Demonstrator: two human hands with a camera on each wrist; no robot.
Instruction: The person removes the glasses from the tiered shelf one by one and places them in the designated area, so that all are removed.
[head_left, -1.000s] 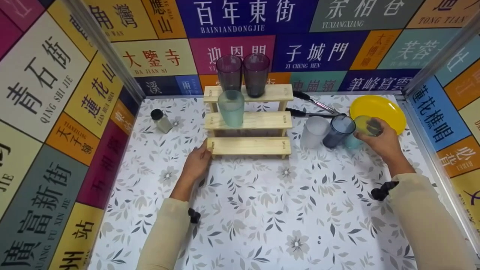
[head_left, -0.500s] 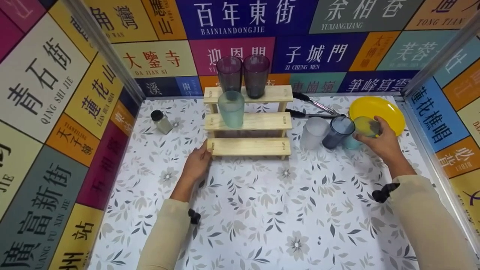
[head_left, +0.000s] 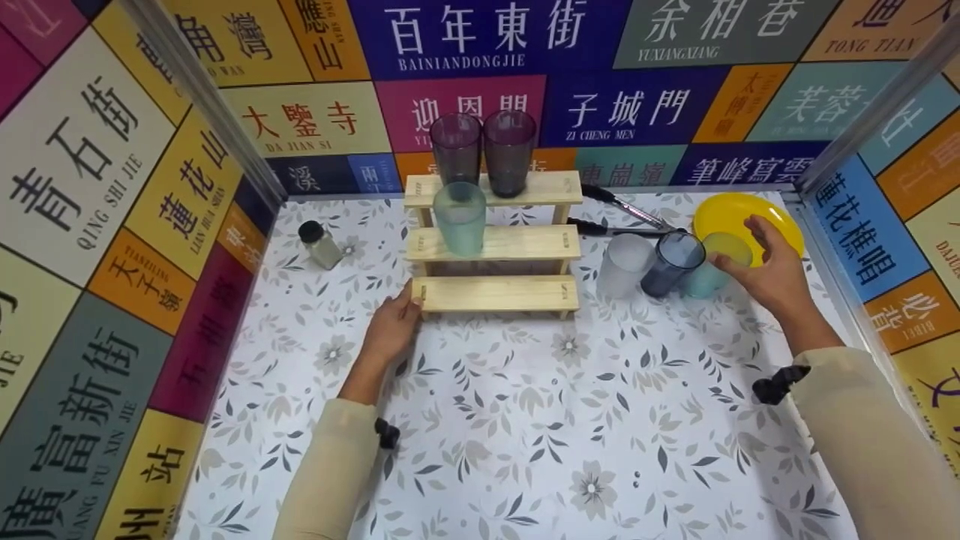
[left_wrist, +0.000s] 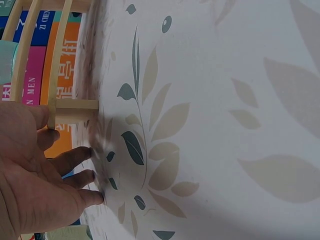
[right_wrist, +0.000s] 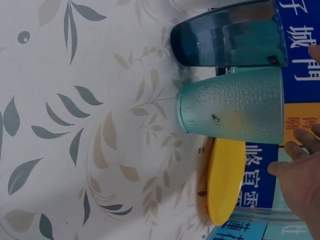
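Observation:
My left hand (head_left: 391,328) pinches the left end of the lowest step of a three-tier wooden display stand (head_left: 499,294). In the left wrist view, the thumb and index finger of that hand (left_wrist: 42,175) grip the board's end while the other fingers spread near the table. My right hand (head_left: 776,277) is open beside a green textured cup (head_left: 709,274), which stands upright at the end of a row. The right wrist view shows a gap between this cup (right_wrist: 232,107) and the fingertips. A blue glass (head_left: 673,266) and a frosted clear cup (head_left: 626,266) stand to its left.
Two purple glasses (head_left: 510,157) stand on the top step and another green cup (head_left: 460,221) on the middle one. Behind the cups lie black-handled tongs (head_left: 626,214) and a yellow plate (head_left: 724,211). A black-capped jar (head_left: 320,246) stands at left. Printed panels wall the table.
My right hand has let go of the green cup and opened, drawing slightly to the right. The green cup stays in the row, and the left hand keeps its hold on the stand.

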